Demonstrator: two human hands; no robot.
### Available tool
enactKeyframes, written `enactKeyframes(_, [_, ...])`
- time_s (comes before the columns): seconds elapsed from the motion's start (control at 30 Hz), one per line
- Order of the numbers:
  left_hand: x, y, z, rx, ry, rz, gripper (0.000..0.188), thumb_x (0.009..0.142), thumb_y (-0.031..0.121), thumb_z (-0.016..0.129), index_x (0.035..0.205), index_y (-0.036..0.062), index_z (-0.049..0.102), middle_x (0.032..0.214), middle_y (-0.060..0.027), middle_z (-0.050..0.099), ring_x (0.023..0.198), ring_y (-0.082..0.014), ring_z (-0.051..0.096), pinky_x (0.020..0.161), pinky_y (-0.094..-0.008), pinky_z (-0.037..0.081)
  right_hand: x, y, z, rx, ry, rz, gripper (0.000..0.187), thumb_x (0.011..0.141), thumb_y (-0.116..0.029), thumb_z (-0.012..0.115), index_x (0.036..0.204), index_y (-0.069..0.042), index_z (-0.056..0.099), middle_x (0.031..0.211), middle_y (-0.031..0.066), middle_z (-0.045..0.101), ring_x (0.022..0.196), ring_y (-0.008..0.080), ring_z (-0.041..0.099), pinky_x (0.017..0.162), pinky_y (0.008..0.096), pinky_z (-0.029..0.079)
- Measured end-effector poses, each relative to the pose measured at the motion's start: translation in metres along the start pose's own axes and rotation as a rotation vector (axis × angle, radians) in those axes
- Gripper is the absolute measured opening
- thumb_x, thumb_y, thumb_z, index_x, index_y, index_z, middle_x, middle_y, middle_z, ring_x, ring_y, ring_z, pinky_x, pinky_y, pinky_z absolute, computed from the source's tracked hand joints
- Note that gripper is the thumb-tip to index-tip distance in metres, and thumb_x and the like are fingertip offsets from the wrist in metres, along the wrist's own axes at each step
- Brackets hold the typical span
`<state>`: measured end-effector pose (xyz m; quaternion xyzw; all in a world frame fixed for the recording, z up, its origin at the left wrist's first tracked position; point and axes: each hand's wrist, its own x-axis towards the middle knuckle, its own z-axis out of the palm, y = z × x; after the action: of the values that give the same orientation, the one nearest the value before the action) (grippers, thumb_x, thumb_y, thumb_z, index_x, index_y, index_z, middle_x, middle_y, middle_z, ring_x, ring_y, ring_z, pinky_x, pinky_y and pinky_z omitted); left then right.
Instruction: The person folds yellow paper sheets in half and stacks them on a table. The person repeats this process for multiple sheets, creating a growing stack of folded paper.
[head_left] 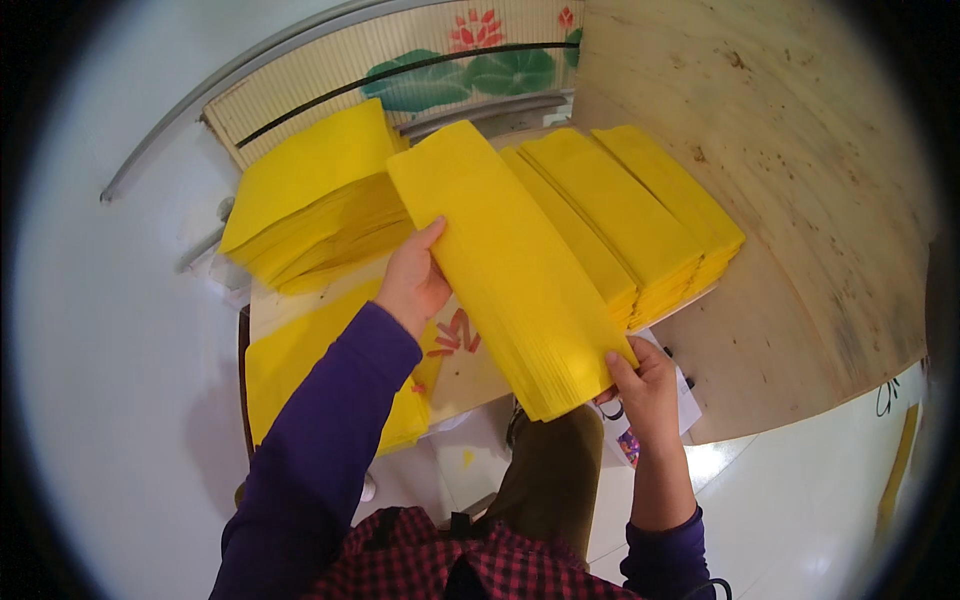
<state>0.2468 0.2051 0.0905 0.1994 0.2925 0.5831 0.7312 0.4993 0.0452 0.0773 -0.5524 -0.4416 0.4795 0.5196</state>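
Note:
A long bundle of yellow folded sheets lies slantwise across both hands; whether it is paper or cloth I cannot tell. My left hand grips its left long edge, thumb on top. At the near right corner my right hand pinches it, thumb above and fingers underneath. Many thin layers show fanned along the near end. Just beneath my right hand is a dark ring-shaped thing, too small to name.
Several similar yellow bundles lie at the right of the small table. A taller yellow stack stands at the far left, with more yellow sheets nearer. A slatted screen with painted flowers and a wooden board rise behind and right.

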Motion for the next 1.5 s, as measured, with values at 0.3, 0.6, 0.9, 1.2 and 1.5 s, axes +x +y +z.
enactKeyframes(0.3, [0.125,-0.031,0.009,0.094,0.069,-0.121,0.035,0.098,0.019,0.049,0.128,0.0003,0.048,0.126,-0.0145,0.056,0.113,-0.0306,0.055,0.098,-0.0435,0.045,0.089,0.009,-0.002,-0.211,0.301,-0.054,0.027,0.088,-0.012,0.063,0.111,0.003,0.06,0.066,0.0085,0.061,0.051,0.0106,0.055,0.05,0.0251,0.045])
enactKeyframes(0.6, [0.156,-0.042,-0.011,0.236,0.174,-0.171,0.031,0.098,0.014,0.049,0.124,-0.0019,0.049,0.121,-0.0141,0.058,0.105,-0.0283,0.058,0.09,-0.0384,0.049,0.108,0.025,0.001,-0.439,0.378,-0.217,0.03,0.086,-0.004,0.062,0.115,0.002,0.057,0.073,0.0083,0.062,0.053,0.0098,0.051,0.049,0.0249,0.041])
enactKeyframes(0.9, [0.155,-0.055,-0.017,0.41,0.219,0.143,0.028,0.099,0.017,0.043,0.12,-0.0013,0.05,0.114,-0.0134,0.06,0.099,-0.0256,0.061,0.083,-0.0389,0.052,0.103,0.027,0.002,-0.528,0.407,-0.153,0.031,0.085,-0.006,0.065,0.115,-0.001,0.058,0.078,0.0095,0.063,0.059,0.0109,0.053,0.056,0.0251,0.044])
enactKeyframes(1.2, [0.175,-0.064,-0.022,0.357,0.189,0.231,0.025,0.098,0.01,0.043,0.116,-0.0041,0.052,0.108,-0.0121,0.062,0.093,-0.0225,0.061,0.08,-0.0327,0.05,0.107,0.04,0.004,-0.633,0.487,-0.199,0.03,0.082,-0.017,0.07,0.111,-0.011,0.061,0.062,0.0117,0.063,0.058,0.0225,0.065,0.055,0.0316,0.05])
enactKeyframes(1.5, [0.18,-0.069,-0.022,0.34,0.125,0.311,0.03,0.098,0.014,0.043,0.124,0.0002,0.048,0.112,-0.0125,0.059,0.096,-0.0242,0.06,0.08,-0.0352,0.051,0.111,0.044,0.006,-0.61,0.504,-0.238,0.033,0.082,-0.016,0.07,0.112,-0.008,0.06,0.063,0.011,0.062,0.057,0.0189,0.064,0.054,0.0292,0.049])
